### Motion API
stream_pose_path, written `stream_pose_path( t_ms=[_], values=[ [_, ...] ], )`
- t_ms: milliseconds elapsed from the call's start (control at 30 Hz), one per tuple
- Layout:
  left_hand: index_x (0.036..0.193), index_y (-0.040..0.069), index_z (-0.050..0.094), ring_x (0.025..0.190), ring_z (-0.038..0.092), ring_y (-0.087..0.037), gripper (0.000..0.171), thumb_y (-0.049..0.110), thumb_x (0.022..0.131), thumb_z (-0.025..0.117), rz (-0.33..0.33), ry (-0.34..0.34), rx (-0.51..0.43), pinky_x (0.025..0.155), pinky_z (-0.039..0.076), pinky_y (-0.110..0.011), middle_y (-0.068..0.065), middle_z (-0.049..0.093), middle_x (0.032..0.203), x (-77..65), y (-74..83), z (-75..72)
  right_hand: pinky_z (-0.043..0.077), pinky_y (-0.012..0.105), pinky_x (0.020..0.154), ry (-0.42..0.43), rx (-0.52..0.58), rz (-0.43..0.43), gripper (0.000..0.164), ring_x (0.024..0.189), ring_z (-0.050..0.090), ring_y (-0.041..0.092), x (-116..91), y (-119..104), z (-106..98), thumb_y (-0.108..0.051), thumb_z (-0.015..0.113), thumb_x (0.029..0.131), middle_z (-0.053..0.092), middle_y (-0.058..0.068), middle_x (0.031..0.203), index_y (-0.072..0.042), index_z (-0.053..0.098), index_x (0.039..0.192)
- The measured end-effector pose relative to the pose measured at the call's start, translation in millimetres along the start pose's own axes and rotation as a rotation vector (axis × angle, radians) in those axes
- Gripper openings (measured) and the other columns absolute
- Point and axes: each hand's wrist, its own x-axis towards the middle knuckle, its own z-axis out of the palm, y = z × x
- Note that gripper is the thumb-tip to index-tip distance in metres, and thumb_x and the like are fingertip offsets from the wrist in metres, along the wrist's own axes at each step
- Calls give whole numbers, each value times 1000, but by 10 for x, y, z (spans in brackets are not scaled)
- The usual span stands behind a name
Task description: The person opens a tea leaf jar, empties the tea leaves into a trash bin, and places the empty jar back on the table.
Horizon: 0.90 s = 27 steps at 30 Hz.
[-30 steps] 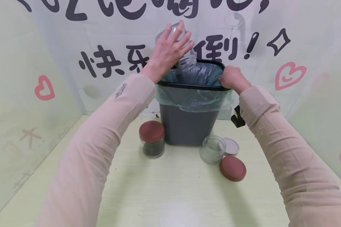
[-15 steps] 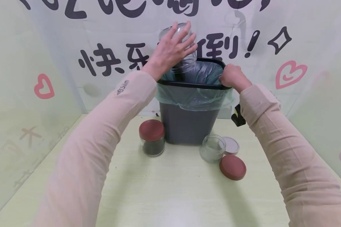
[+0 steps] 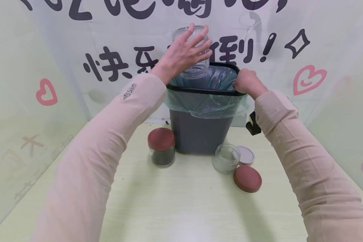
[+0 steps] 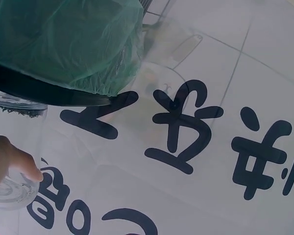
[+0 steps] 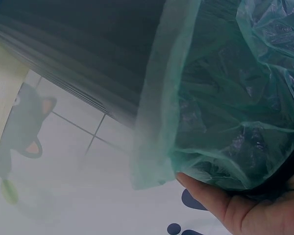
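Note:
My left hand (image 3: 184, 52) grips a clear glass jar (image 3: 196, 71), turned mouth down over the trash bin (image 3: 201, 131). Dark bits cling near the mouth of the jar (image 4: 24, 105) in the left wrist view, beside the bin's black rim (image 4: 49, 93). At the bin's right corner, my right hand (image 3: 248, 81) holds the rim, with the thumb lying over the green bin liner (image 5: 225, 112) in the right wrist view; its other fingers are mostly hidden. The liner (image 3: 205, 107) is folded over the rim outside.
Left of the bin stands a red-lidded jar (image 3: 161, 148) with dark contents. To the right are an open glass jar (image 3: 226, 159), a pale disc-shaped lid (image 3: 246, 155) and a red lid (image 3: 248, 178). A printed wall sheet (image 3: 124, 101) rises behind the table (image 3: 181, 205).
The jar in my left hand has tipped to nearly straight upside down and shifted slightly right. Dark contents seen falling from it earlier no longer show in the head view. My right hand stays put.

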Motion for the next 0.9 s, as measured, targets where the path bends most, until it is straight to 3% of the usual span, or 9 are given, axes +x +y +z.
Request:
stream_pose_path(
  t_ms=[267,500,700,900],
  values=[
    [141,17,21,130,18,-34,80,-3,75,62,151,93,198,101,24,-47,-12,22,143,-35,67,54,27,47,98,-9,15,18,36,102,42,39,0,-6,-1,-11,36,86,44,30,111,19,47,104],
    [139,22,23,130,20,-29,77,-2,76,61,185,258,311,100,24,-45,-6,23,143,-82,130,130,29,46,97,-20,18,37,40,106,40,42,3,-16,-4,-12,37,86,42,31,115,20,43,110],
    [140,23,24,130,20,-29,73,-2,80,59,238,281,249,101,25,-45,-6,24,143,-51,124,110,30,46,96,-10,-20,10,39,103,44,41,0,-8,-12,-12,37,86,45,32,112,20,46,106],
    [140,21,24,132,18,-32,73,-8,81,56,216,125,7,104,20,-48,-9,25,143,7,75,35,29,47,96,-5,-16,1,37,101,44,41,-1,-3,-7,-11,37,85,45,31,110,20,47,103]
  ],
)
